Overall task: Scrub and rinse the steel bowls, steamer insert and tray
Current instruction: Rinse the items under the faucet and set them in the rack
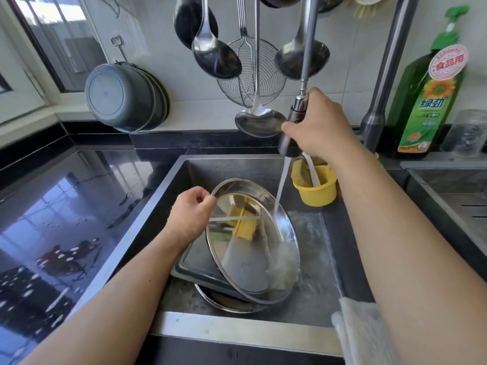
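Observation:
My left hand (189, 215) grips the upper left rim of a shiny steel bowl (245, 264) and holds it tilted on edge in the sink (232, 167). My right hand (320, 127) holds the pull-out faucet head (292, 133), and a stream of water (280, 188) runs from it onto the bowl's right inner wall. Under the bowl lies a dark rectangular tray (196, 267), and another round steel piece (224, 301) shows below the tray. Water foams on the sink floor to the right.
A yellow cup (316, 192) stands at the sink's back right corner. Ladles and a wire skimmer (251, 75) hang above, steel bowls (123, 97) hang at the left wall. A green detergent bottle (428, 101) stands at right. A white cloth (358, 330) lies on the sink's front right edge.

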`<action>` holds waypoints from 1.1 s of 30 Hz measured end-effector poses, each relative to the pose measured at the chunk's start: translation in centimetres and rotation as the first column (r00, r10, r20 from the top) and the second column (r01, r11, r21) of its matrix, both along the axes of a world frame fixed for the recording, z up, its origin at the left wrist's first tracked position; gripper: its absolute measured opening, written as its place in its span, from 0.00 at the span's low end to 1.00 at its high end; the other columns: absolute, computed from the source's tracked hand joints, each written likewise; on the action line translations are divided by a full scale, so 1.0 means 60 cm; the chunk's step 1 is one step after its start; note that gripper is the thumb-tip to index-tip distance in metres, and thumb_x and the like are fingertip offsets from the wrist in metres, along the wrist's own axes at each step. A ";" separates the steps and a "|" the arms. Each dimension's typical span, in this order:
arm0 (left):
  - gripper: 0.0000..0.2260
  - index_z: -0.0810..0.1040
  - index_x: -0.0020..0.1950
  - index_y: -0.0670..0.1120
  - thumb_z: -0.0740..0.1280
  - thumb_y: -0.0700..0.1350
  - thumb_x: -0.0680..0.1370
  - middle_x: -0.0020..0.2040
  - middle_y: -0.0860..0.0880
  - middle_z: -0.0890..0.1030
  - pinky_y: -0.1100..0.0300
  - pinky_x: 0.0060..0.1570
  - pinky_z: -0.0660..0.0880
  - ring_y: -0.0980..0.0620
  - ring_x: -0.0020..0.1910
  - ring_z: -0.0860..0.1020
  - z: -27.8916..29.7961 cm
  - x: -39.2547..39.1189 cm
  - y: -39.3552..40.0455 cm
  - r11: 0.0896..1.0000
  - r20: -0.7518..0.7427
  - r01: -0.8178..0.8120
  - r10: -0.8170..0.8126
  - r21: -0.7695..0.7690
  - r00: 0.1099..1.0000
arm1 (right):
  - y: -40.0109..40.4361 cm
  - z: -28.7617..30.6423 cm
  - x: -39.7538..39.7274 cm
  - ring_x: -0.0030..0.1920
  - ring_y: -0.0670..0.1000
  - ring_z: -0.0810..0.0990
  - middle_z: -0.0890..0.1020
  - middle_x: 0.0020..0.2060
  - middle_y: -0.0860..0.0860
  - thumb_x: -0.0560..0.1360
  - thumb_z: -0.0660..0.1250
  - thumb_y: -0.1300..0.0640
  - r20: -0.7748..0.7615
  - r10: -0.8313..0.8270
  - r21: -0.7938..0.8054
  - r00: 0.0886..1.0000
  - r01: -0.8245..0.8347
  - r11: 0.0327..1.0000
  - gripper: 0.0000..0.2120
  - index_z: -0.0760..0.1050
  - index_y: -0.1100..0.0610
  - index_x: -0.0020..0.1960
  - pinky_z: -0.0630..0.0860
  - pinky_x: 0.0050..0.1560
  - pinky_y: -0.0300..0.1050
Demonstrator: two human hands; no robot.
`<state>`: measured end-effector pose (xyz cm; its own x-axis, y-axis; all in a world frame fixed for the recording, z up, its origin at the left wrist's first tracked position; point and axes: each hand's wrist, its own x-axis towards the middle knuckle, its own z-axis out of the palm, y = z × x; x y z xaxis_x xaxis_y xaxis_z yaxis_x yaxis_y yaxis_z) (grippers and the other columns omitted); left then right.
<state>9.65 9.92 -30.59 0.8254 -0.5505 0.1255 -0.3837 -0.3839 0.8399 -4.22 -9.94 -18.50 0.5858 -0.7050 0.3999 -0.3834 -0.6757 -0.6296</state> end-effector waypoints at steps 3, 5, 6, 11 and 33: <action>0.08 0.77 0.42 0.44 0.65 0.41 0.81 0.37 0.48 0.78 0.62 0.36 0.70 0.55 0.36 0.74 0.003 0.000 0.001 1.000 0.029 -0.006 0.006 -0.025 1.000 | -0.003 0.009 -0.008 0.47 0.55 0.76 0.78 0.51 0.53 0.75 0.73 0.53 -0.065 -0.020 -0.005 0.998 0.020 1.000 0.20 0.69 0.55 0.62 0.69 0.43 0.47; 0.08 0.77 0.43 0.45 0.65 0.41 0.82 0.37 0.49 0.78 0.63 0.34 0.69 0.56 0.35 0.74 0.004 -0.001 0.001 0.999 0.065 -0.003 0.005 -0.033 0.998 | -0.001 0.018 -0.014 0.47 0.56 0.76 0.78 0.50 0.53 0.74 0.73 0.52 -0.117 -0.011 -0.004 0.993 0.010 1.000 0.19 0.70 0.55 0.61 0.69 0.39 0.46; 0.08 0.76 0.42 0.45 0.65 0.41 0.82 0.37 0.49 0.77 0.64 0.34 0.69 0.57 0.34 0.74 0.004 -0.002 0.001 0.999 0.082 0.002 0.001 -0.041 0.997 | 0.001 0.023 -0.016 0.47 0.55 0.77 0.78 0.49 0.53 0.74 0.73 0.52 -0.144 0.002 0.003 0.990 -0.001 1.000 0.19 0.71 0.55 0.59 0.71 0.38 0.47; 0.08 0.75 0.44 0.46 0.65 0.42 0.83 0.38 0.50 0.77 0.64 0.34 0.69 0.57 0.35 0.73 0.006 -0.007 0.000 0.997 0.113 0.038 -0.031 -0.064 0.993 | 0.014 0.040 -0.027 0.44 0.56 0.86 0.81 0.49 0.56 0.73 0.75 0.58 -0.098 0.192 0.269 0.977 -0.159 0.950 0.14 0.73 0.56 0.54 0.85 0.41 0.54; 0.05 0.78 0.47 0.43 0.67 0.43 0.82 0.38 0.49 0.77 0.65 0.35 0.69 0.56 0.36 0.74 0.001 0.006 -0.001 0.997 0.052 -0.029 0.033 -0.075 0.998 | 0.073 0.040 0.012 0.45 0.51 0.87 0.85 0.49 0.59 0.74 0.75 0.62 0.254 0.359 0.451 0.898 -0.438 0.778 0.17 0.76 0.64 0.59 0.85 0.38 0.53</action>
